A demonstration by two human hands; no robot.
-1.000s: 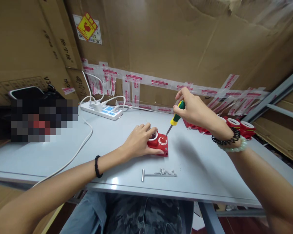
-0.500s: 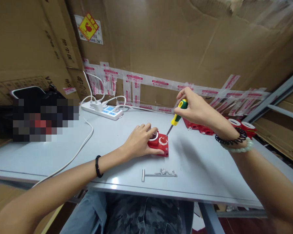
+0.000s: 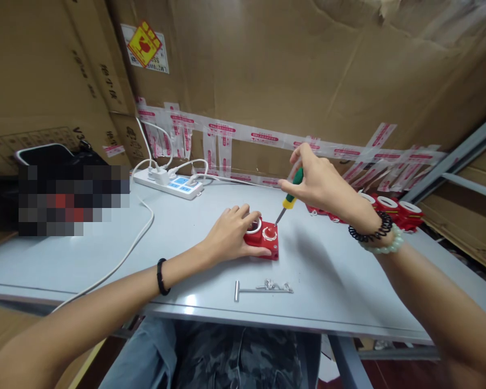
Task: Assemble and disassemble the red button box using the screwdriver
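Observation:
A red box-like device (image 3: 272,249), with a white ring on its raised part and a red knob beside it, lies on the table. My left hand (image 3: 229,233) is closed around its left part, thumb along the near side and fingers over the raised ring. My right hand (image 3: 323,182) holds a screwdriver (image 3: 289,201) with a green and yellow handle. The screwdriver stands tilted, its tip at the device's far right corner, where a screw shows at most faintly. A T-handle tool (image 3: 237,292) lies nearer the table's front edge, beside small metal parts (image 3: 270,284).
More red devices with white rings (image 3: 387,203) stand in a row at the back right, partly behind my right forearm. A white power strip (image 3: 168,182) with plugs and cables lies at the back left. Cardboard (image 3: 247,70) walls the rear; a dark bag (image 3: 93,159) sits left.
The fingers and thumb of my right hand have shifted their grip around the screwdriver's handle, and the hand sits slightly further left. My left hand and the device keep their places.

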